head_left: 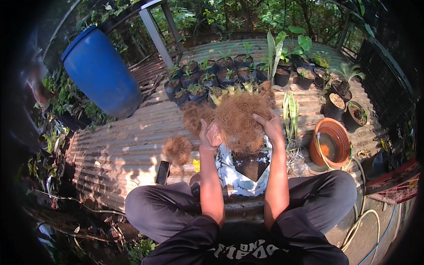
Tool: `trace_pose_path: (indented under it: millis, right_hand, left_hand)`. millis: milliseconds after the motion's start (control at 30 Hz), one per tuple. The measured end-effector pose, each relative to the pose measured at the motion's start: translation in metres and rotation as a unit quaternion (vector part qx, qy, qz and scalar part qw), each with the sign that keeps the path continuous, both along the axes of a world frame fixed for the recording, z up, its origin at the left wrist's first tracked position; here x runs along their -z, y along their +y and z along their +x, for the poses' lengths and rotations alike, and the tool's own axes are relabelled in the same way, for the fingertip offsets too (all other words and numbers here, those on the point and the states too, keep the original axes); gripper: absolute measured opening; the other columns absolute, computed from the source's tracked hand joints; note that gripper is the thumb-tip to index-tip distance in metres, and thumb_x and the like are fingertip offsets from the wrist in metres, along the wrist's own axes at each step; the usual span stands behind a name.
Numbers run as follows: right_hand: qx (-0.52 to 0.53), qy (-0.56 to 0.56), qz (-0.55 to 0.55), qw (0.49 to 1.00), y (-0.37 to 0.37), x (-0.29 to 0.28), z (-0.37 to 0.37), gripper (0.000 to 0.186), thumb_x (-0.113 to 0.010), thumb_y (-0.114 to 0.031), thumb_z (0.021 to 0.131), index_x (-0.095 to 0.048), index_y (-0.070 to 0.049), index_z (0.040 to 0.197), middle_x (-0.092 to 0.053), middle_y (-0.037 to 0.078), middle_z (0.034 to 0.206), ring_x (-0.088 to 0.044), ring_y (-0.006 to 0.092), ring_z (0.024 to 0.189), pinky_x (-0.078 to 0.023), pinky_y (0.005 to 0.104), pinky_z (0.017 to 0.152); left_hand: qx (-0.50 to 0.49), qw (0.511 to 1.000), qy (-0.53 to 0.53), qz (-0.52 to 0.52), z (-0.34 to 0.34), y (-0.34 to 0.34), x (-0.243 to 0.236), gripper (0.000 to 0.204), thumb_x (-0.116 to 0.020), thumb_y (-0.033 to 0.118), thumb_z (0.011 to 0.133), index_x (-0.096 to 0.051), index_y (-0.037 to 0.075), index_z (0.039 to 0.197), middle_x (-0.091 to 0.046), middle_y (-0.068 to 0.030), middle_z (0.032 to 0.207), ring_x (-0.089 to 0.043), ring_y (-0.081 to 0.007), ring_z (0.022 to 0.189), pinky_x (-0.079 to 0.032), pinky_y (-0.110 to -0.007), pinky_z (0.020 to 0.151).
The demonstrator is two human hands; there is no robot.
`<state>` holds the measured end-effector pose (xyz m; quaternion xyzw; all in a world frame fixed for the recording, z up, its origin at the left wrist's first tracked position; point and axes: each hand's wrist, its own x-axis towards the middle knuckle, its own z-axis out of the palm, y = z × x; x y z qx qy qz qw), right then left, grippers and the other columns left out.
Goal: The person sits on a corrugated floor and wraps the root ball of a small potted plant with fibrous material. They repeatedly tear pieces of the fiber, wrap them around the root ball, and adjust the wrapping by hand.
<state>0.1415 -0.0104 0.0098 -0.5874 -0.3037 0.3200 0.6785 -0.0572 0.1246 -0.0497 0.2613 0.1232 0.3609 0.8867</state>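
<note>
Between my two hands, a large clump of brown coconut fibre (242,121) is held above an open white bag (227,170) with dark soil (251,170) in it. My left hand (206,139) supports the clump's left side; its thumb points up and the other fingers are mostly hidden. My right hand (270,127) grips the right side, with its thumb over the fibre. Another fibre tuft (195,117) lies just behind my left hand. A smaller fibre ball (177,150) rests on the corrugated sheet to the left.
Several black bags of seedlings (207,79) stand beyond the fibre. An orange bucket with water (329,143) is on the right, near potted plants (334,106) and a hose (363,216). A phone (163,172) lies by my left knee. A blue barrel (101,73) stands far left.
</note>
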Motion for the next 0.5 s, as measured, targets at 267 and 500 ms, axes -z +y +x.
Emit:
trace_pose_path:
  millis: [267, 500]
  right_hand:
    - [0.002, 0.009, 0.016, 1.0, 0.005, 0.009, -0.01, 0.061, -0.08, -0.016, 0.08, -0.052, 0.005, 0.13, -0.064, 0.015, 0.12, -0.061, 0.0227, 0.109, -0.047, 0.0332, 0.097]
    - [-0.067, 0.06, 0.089, 0.992, 0.003, 0.003, -0.024, 0.069, -0.08, -0.014, 0.079, -0.045, 0.003, 0.136, -0.058, 0.015, 0.131, -0.055, 0.024, 0.119, -0.042, 0.0351, 0.103]
  left_hand:
    - [-0.059, 0.998, 0.002, 0.033, 0.017, -0.005, 0.011, 0.06, -0.066, 0.029, 0.091, -0.042, -0.001, 0.138, -0.052, -0.0149, 0.135, -0.052, -0.0259, 0.124, -0.041, -0.04, 0.107]
    - [-0.171, 0.94, 0.174, 0.239, 0.039, -0.021, -0.018, 0.057, -0.078, 0.001, 0.078, -0.048, 0.002, 0.127, -0.057, -0.0111, 0.126, -0.055, -0.0218, 0.117, -0.046, -0.036, 0.099]
